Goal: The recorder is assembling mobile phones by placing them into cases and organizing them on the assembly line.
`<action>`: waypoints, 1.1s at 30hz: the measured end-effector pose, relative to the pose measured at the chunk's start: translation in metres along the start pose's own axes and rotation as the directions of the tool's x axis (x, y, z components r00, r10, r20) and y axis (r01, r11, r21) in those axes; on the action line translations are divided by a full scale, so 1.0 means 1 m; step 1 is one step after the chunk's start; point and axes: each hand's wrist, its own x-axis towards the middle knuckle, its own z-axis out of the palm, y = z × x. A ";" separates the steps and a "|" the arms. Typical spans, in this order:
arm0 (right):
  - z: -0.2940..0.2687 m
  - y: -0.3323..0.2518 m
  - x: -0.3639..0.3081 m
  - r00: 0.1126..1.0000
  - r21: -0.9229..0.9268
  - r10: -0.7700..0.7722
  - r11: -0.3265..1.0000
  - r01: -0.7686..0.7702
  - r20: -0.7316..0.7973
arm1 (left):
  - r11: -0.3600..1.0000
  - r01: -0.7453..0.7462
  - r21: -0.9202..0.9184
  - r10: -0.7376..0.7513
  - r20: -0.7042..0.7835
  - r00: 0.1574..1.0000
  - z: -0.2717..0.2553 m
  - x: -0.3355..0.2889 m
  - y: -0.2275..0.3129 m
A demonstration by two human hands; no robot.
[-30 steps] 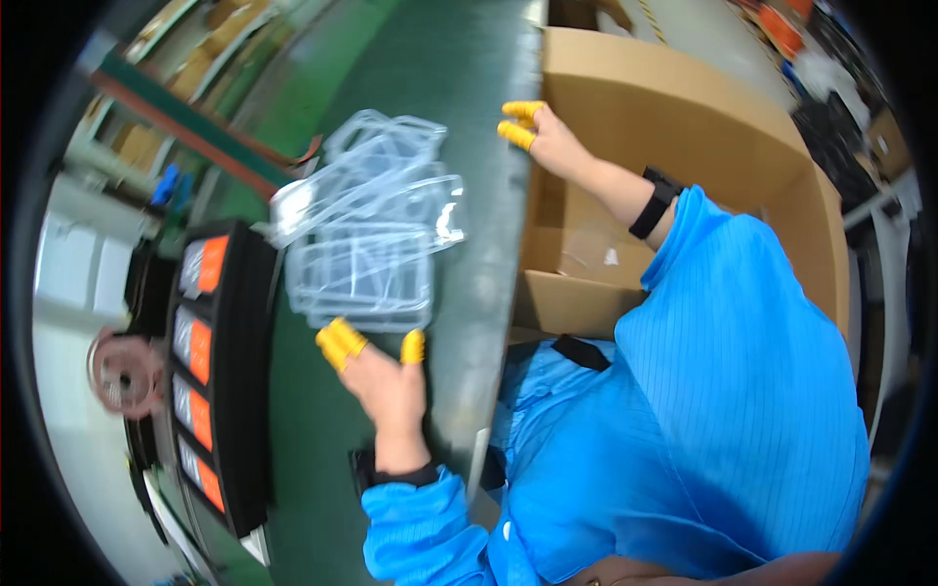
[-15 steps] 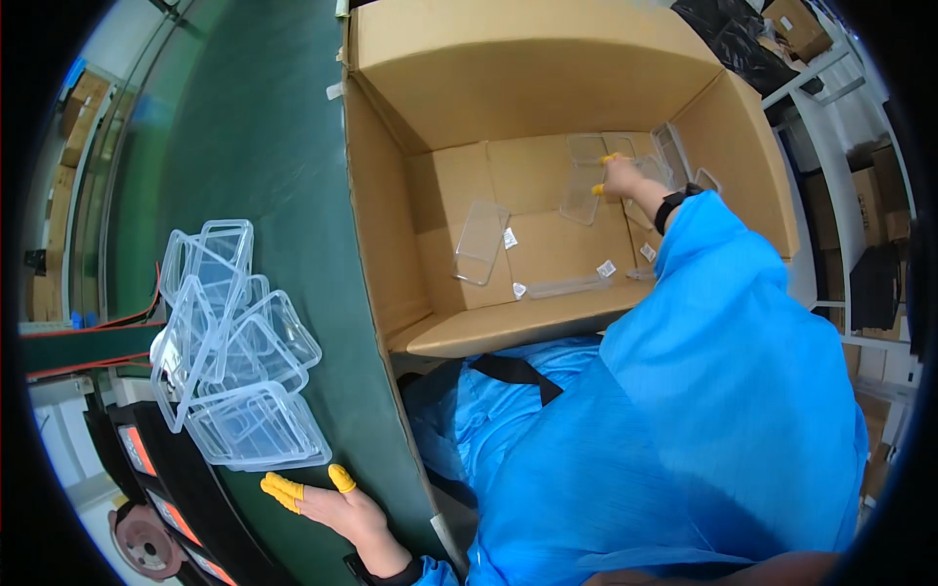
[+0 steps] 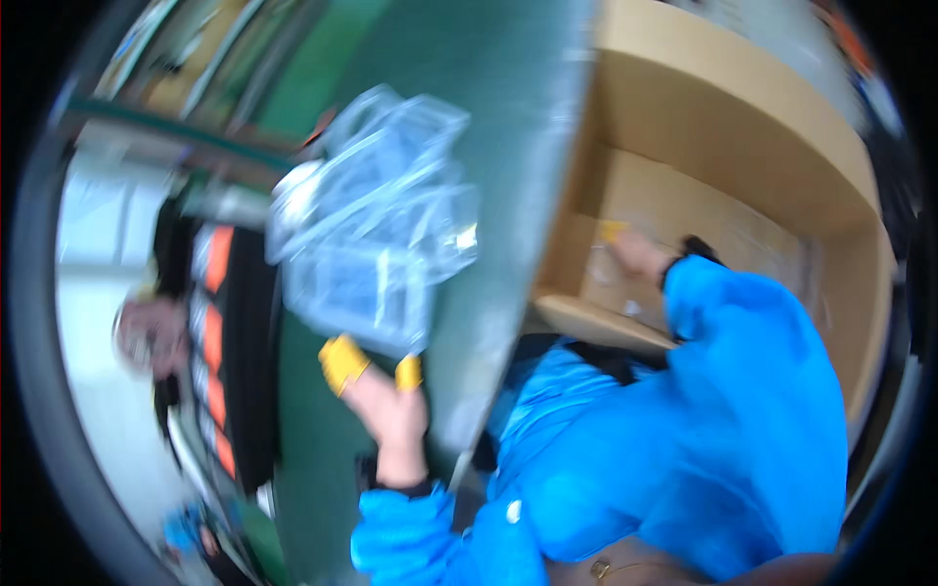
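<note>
A heap of clear plastic rectangular cases (image 3: 376,283) lies on the green work surface (image 3: 498,234), with parts of them overlapping. Just in front of the heap is my left hand (image 3: 389,405), yellow covers on its fingertips. Its thumb and fingers are apart, and nothing is in it. My right hand (image 3: 640,256) reaches down inside a big open cardboard box (image 3: 708,181) on the right. Motion blur smears its fingers, so their grip and anything in them cannot be made out. Faint clear pieces on the box floor are also too blurred to tell.
The box's near wall (image 3: 601,322) stands along the right edge of the green surface. At the left is a black unit with orange panels (image 3: 223,342) and a round brownish part (image 3: 149,334) beside it.
My view has swung left, so the heap and box appear farther right. Within the box, my right hand has moved toward the side nearer the green surface. My left hand stays open near the heap.
</note>
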 end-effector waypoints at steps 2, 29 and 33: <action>-0.026 0.006 0.008 0.974 0.071 0.095 0.991 -0.111 0.207 | 0.996 0.073 -0.048 -0.072 0.021 0.997 -0.001 0.009 0.013; 0.059 0.169 -0.126 0.608 0.767 0.543 -0.616 -0.180 0.579 | 0.971 0.195 -0.139 -0.189 0.051 0.981 -0.002 0.000 0.008; 0.065 0.161 -0.123 0.639 0.683 0.453 -0.712 -0.161 0.622 | 0.971 0.192 -0.143 -0.187 0.048 0.981 -0.005 0.000 0.008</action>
